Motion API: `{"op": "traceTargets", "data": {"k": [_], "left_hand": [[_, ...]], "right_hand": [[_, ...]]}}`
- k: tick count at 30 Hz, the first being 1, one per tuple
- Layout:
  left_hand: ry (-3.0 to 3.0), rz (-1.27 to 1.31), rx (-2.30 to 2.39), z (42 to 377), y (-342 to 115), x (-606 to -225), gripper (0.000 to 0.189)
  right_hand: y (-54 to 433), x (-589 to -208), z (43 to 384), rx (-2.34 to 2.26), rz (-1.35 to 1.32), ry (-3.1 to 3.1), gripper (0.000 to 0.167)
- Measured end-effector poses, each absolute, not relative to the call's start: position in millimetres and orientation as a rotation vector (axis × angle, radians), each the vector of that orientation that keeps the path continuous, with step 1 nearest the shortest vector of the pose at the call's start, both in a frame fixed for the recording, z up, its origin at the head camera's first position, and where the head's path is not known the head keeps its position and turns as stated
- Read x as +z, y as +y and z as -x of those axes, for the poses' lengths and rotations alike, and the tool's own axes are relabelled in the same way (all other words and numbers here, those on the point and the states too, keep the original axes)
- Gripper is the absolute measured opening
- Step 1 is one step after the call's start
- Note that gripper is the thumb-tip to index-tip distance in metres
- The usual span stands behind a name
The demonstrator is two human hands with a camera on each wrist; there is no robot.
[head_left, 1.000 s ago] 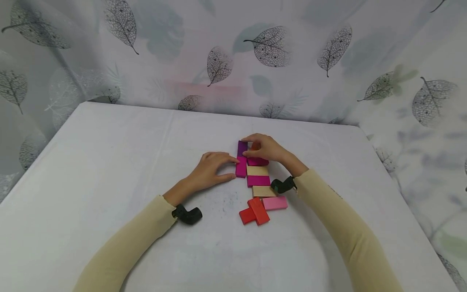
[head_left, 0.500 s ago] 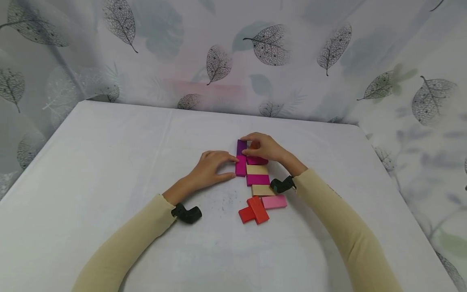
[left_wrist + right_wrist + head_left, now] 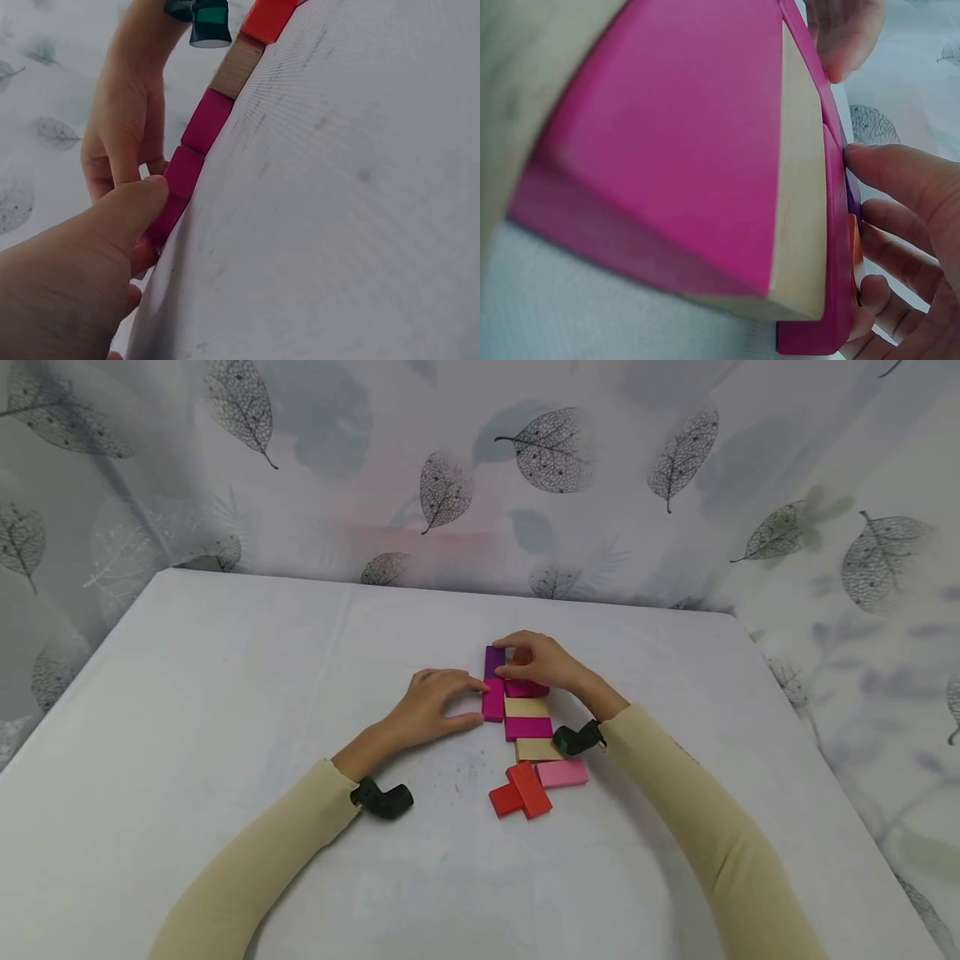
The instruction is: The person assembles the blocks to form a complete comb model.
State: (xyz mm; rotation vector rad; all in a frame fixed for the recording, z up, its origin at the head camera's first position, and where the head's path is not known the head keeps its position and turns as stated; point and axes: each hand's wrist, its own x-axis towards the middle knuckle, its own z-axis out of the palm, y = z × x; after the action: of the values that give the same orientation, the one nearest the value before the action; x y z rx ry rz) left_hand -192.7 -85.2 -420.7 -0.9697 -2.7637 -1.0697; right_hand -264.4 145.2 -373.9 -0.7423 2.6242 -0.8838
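Flat coloured blocks lie in a staggered column on the white table. At its far left, a purple block (image 3: 493, 658) meets the end of an upright magenta block (image 3: 492, 703). My left hand (image 3: 431, 706) holds the magenta one lightly between thumb and index finger, from its left side. My right hand (image 3: 546, 660) reaches across the column and pinches the purple block, index finger at the far end and thumb at the near end. An orange block (image 3: 855, 247) sits under the right palm, partly hidden. In the left wrist view my left thumb (image 3: 154, 191) overlaps a magenta block.
Nearer me, the column goes on with a beige block (image 3: 527, 707), a crosswise magenta block (image 3: 528, 727) and a second beige block (image 3: 536, 749). A pink block (image 3: 562, 773) and two red blocks (image 3: 533, 793) end it. Leaf-patterned cloth (image 3: 450, 493) hangs behind the table.
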Motion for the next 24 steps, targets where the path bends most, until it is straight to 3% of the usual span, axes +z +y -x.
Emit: {"op": "traceTargets", "data": {"k": [24], "left_hand": [[-2.776,0.854,-1.203,201.5,-79.9,-414.0,0.040]], "right_hand": [[145.8,-373.1,262.4,-0.912,0.785,2.611,0.049]]}}
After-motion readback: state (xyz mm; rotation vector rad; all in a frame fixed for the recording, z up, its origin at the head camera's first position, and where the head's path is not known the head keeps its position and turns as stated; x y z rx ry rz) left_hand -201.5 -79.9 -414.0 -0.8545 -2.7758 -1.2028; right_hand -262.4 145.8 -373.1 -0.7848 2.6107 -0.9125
